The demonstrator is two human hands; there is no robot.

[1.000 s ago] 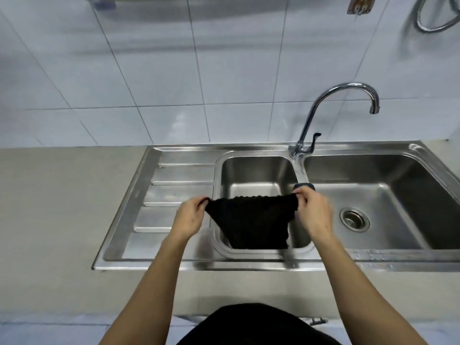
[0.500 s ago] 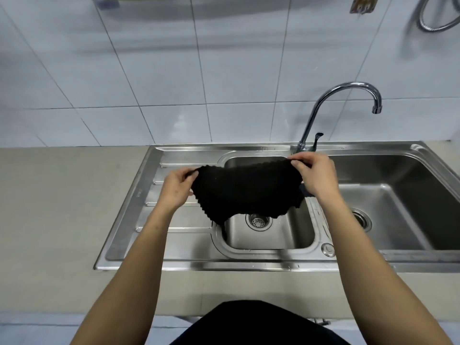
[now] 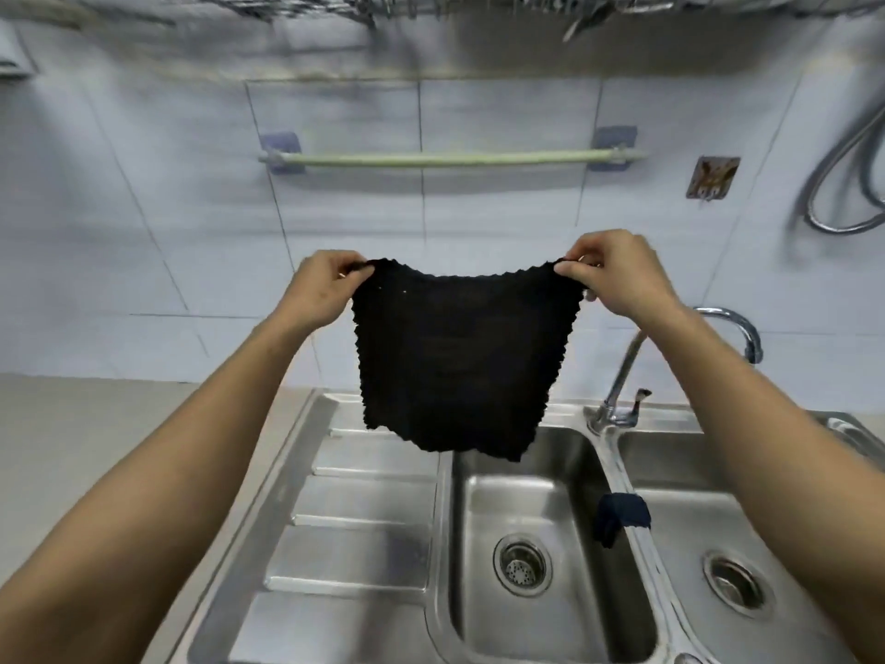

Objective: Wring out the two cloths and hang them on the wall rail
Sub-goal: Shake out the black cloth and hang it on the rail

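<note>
A black knitted cloth [image 3: 459, 357] hangs spread out in the air above the sink. My left hand [image 3: 321, 287] pinches its upper left corner and my right hand [image 3: 618, 275] pinches its upper right corner. The pale green wall rail [image 3: 450, 159] runs across the tiles above and behind the cloth, apart from it and bare. A second dark blue cloth [image 3: 622, 515] lies bunched over the divider between the two basins.
The steel double sink [image 3: 364, 543] has a ribbed drainboard at the left. A curved tap [image 3: 622, 376] stands behind the divider. A wire rack [image 3: 431, 7] hangs at the top, a wall hook [image 3: 712, 177] and metal hose [image 3: 843, 184] at the right.
Both hands have lifted the black cloth from sink level up in front of the wall, spread wide. The view has tilted up, and the rail has come into sight.
</note>
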